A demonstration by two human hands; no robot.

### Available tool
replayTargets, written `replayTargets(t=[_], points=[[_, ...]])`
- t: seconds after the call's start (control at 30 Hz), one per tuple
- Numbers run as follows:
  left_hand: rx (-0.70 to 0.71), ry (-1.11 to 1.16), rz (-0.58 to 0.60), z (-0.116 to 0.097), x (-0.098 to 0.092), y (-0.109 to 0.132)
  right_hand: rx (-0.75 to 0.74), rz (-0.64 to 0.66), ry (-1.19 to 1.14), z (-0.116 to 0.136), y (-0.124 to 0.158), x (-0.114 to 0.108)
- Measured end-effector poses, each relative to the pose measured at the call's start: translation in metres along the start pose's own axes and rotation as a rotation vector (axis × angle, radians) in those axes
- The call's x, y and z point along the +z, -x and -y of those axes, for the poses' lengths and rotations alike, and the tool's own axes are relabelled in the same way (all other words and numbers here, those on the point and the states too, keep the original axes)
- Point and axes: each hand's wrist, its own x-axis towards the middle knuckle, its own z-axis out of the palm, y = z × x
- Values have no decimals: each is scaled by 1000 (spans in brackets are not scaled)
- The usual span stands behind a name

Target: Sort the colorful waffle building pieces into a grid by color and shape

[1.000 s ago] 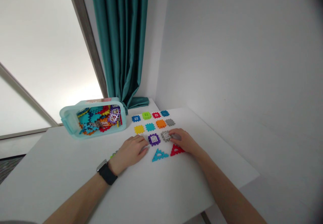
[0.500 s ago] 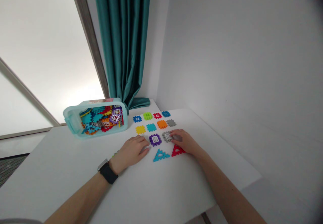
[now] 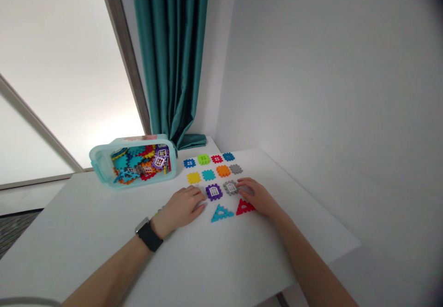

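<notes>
My right hand rests by the grey window tile, fingers apart, the tips at the tile's right edge. Partly under that hand lies a red triangular piece. My left hand is open on the table, its fingertips just left of the purple window tile. A light blue triangular piece lies between the hands, nearer to me. Mostly hidden behind my left wrist is a small green piece. Neither hand visibly holds anything.
Beyond the hands sit rows of toothed tiles, among them a yellow tile, an orange tile and a blue tile. A pale teal bin lies on its side at the left, full of pieces. A wall borders the table's right.
My right fingers have drawn slightly back to the right from the grey window tile, showing more of it. The left hand stays in place. The whole view has shifted a little.
</notes>
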Motion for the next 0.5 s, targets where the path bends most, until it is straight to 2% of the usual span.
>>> replayTargets(t=[0.3, 0.5], points=[[0, -42, 18, 0, -6, 4, -26, -118, 41, 8, 7, 4], [7, -72, 10, 1, -13, 16, -125, -131, 48, 38, 5, 13]])
